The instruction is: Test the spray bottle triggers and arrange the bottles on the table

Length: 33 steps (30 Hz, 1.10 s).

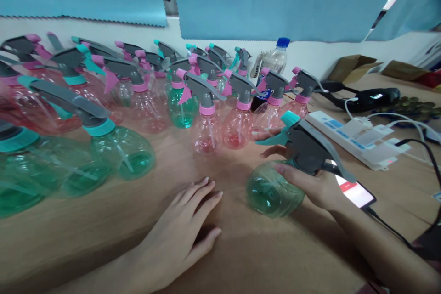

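A green spray bottle (272,190) with a grey and teal trigger head is tilted in the grip of my right hand (310,181), its fingers around the neck. Part of the grip is hidden behind the bottle. My left hand (193,220) lies low over the tabletop with its fingers stretched out, holding nothing. Beyond it stand a pink spray bottle (207,133) and a second pink spray bottle (237,126), both with pink collars. On the left, a green spray bottle (122,151) with a teal collar is the nearest one to my left hand on that side.
Several more spray bottles crowd the left and back of the wooden table (113,243). A power strip (354,140) with plugs and cables lies at right, near a lit phone (356,193). A blue-capped bottle (277,57) and a cardboard box (353,66) are behind.
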Motion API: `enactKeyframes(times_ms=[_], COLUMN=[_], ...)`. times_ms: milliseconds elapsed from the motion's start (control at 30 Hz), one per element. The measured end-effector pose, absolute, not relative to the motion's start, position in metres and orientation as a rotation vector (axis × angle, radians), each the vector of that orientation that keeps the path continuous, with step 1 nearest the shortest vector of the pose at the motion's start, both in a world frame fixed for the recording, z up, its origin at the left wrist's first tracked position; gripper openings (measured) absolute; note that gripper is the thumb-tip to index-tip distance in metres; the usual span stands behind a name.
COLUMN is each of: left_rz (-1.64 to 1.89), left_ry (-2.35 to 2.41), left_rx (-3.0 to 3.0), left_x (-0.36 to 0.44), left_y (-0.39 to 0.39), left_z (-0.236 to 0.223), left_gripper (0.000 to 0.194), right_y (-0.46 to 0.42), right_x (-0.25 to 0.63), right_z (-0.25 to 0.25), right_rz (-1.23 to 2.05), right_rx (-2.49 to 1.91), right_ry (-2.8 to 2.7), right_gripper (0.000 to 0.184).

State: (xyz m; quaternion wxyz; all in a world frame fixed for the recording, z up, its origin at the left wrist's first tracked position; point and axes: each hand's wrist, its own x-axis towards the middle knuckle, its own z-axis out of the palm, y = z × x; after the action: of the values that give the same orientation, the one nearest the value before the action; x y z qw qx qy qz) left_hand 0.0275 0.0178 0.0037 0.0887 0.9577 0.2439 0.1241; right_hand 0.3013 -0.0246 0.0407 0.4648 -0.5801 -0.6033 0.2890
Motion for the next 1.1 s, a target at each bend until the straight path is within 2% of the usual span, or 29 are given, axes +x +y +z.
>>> enactKeyframes(times_ms=[233,567,967,1100], left_rz=[0.348,0.354,0.348,0.339], left_ry=[0.724,0.722,0.736,0.730], left_rx=[2.857,2.860,2.835,2.836], left_x=[0.027,0.026,0.027,0.025], left_y=[0.019,0.018,0.018,0.017], left_z=[0.003,0.002,0.003,0.001], left_gripper=[0.047,0.047,0.046,0.047], right_y=[-0.026,-0.026,-0.024,-0.025], right_x=[0.298,0.300,0.307,0.309], right_z=[0.046,0.047,0.041,0.040], right_rz=[0.870,0.813,0.767,0.763], right_rx=[-1.390,-1.397,-1.430,-1.442], right_ry=[-1.425,-1.454,-1.492,-1.486], right_gripper=[0.030,0.033,0.023,0.024])
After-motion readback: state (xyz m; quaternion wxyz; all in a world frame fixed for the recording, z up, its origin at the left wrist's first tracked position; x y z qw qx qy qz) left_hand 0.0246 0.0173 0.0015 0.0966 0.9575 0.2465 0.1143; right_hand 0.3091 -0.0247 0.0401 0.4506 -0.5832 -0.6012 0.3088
